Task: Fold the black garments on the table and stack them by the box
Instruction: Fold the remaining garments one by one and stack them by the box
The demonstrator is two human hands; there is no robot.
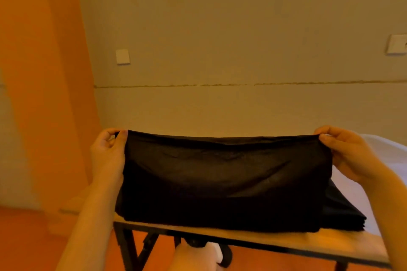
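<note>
I see the wooden surface (264,240) on dark metal legs, its near edge running across the bottom of my view. Held up over it is a black garment (226,174), stretched wide, with its lower part hanging down onto the surface near the left end. Behind it toward the right end lies a stack of black fabric (343,213), reaching to the near edge. My left hand (109,154) pinches the garment's top left corner between thumb and fingers. My right hand (350,152) pinches the top right corner the same way. Two pale wall plates (122,56) sit on the wall beyond.
</note>
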